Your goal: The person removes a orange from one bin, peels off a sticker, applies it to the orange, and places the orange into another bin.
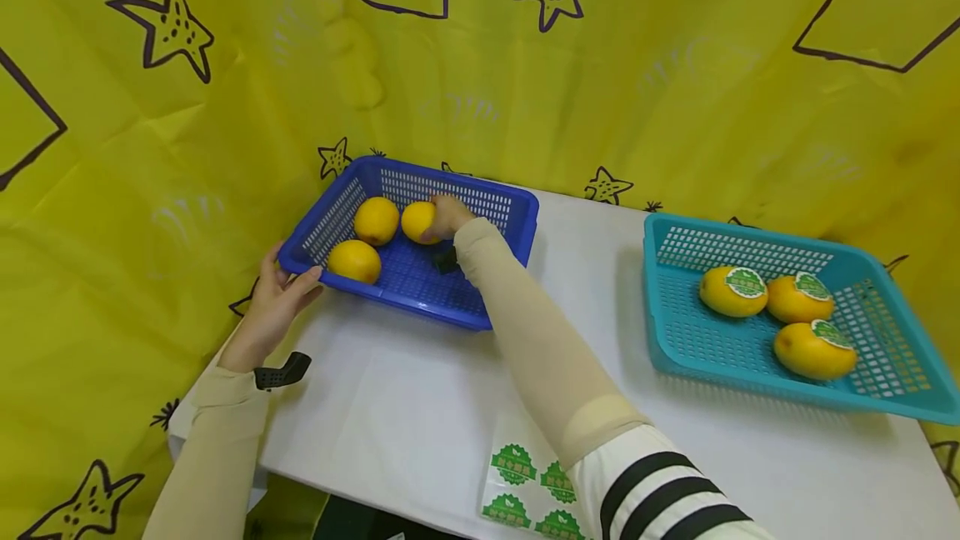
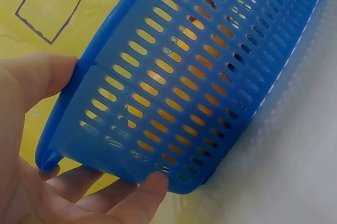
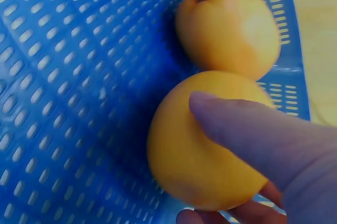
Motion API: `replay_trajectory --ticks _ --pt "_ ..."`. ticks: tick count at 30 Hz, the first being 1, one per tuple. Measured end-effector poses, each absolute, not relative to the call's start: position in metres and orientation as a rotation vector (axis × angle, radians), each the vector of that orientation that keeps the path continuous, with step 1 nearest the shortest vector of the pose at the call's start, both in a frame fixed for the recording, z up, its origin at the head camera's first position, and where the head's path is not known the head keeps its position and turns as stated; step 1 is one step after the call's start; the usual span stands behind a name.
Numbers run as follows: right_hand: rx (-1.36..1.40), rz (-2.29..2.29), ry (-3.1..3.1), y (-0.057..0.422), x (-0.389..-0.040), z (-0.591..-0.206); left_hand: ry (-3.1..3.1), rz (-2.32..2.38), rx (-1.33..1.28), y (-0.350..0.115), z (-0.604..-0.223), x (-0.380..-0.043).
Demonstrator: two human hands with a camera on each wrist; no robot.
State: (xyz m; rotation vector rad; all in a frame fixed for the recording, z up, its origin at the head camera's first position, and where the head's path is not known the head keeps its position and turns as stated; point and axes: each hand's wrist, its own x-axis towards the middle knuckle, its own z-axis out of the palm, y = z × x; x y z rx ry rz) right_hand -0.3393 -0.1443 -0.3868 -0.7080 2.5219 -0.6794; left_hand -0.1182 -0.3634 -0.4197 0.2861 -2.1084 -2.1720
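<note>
Head view: near the tabletop's (image 1: 360, 398) far left corner, a yellow fruit (image 1: 417, 222) is pinched by the right hand (image 1: 450, 217) inside the blue basket (image 1: 420, 305), itself gripped by the left hand (image 1: 272, 307). Grasping seems underway; a lift is probably needed.

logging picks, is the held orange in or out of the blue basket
In: head view shows the orange within the walls of the blue basket.

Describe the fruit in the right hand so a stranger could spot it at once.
On the white table, find the blue basket, left of the teal basket. Inside, in the head view, it's the rightmost yellow fruit, the only one of three that the right hand grips.
</note>
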Motion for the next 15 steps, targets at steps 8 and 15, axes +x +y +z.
replay_trajectory --ticks 8,15 --pt "-0.685 -0.719 2.513 -0.148 -0.338 -0.395 -2.022 -2.194 0.323 -0.360 -0.418 -0.119" --pt "-0.660 -0.897 2.489 -0.142 -0.337 -0.397 -2.031 -2.163 0.335 -0.359 -0.419 -0.119"
